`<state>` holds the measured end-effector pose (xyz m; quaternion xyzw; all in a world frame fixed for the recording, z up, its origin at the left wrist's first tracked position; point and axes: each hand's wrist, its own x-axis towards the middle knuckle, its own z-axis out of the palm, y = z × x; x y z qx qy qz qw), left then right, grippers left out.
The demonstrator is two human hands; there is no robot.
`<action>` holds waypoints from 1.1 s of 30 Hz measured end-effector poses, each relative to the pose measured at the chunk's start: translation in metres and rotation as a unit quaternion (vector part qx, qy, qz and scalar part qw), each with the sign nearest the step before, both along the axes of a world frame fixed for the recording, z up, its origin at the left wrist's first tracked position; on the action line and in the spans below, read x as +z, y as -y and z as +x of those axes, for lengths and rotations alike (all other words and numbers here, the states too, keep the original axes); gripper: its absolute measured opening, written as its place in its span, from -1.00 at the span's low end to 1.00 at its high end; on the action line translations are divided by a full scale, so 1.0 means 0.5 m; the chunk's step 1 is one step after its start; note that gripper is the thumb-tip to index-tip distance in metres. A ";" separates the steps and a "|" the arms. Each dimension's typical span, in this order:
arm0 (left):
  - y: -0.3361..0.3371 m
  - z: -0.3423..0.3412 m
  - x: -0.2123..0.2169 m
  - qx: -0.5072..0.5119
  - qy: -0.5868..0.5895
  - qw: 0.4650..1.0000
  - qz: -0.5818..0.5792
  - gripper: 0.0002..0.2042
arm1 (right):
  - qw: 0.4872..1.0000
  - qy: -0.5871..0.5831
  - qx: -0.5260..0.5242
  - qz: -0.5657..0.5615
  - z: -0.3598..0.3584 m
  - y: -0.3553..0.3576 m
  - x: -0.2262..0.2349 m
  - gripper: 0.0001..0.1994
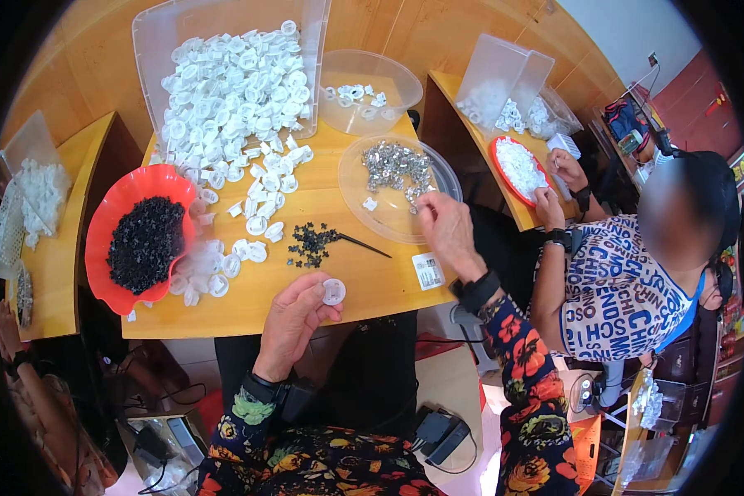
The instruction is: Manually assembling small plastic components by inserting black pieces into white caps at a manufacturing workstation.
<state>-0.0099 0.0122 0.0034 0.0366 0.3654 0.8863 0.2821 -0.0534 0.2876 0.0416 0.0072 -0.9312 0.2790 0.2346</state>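
My left hand [293, 318] pinches a round white plastic part [333, 291] between thumb and fingers, just off the table's front edge. At the right, my right hand [453, 233] reaches to a clear round lid [360, 194] holding a heap of small silvery metal pieces [395, 165]. Its fingertips are closed at the heap's near edge; whatever they grip is too small to make out. Between the hands lie a small pile of black plastic pieces [310, 245] and a thin black pointed stick [364, 245].
A red scalloped bowl [101, 227] of black pieces stands left. Behind, a clear bin [145, 50] spills white parts [260, 194] onto the wooden table [355, 289], beside a clear round tub [372, 70]. A co-worker [612, 273] sits right with a red-rimmed tray [504, 178].
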 end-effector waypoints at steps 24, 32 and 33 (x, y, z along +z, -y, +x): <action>-0.005 0.000 -0.007 0.001 -0.016 1.000 -0.023 -0.76 | 0.986 0.051 0.076 0.138 -0.047 -0.015 -0.015 -0.90; 0.000 0.001 -0.012 -0.002 -0.010 1.000 -0.003 -0.76 | 1.000 0.019 0.007 -0.008 -0.048 -0.018 -0.003 -0.91; 0.000 0.000 -0.013 -0.004 -0.010 1.000 -0.002 -0.76 | 0.999 0.033 0.001 -0.005 -0.046 -0.026 -0.005 -0.91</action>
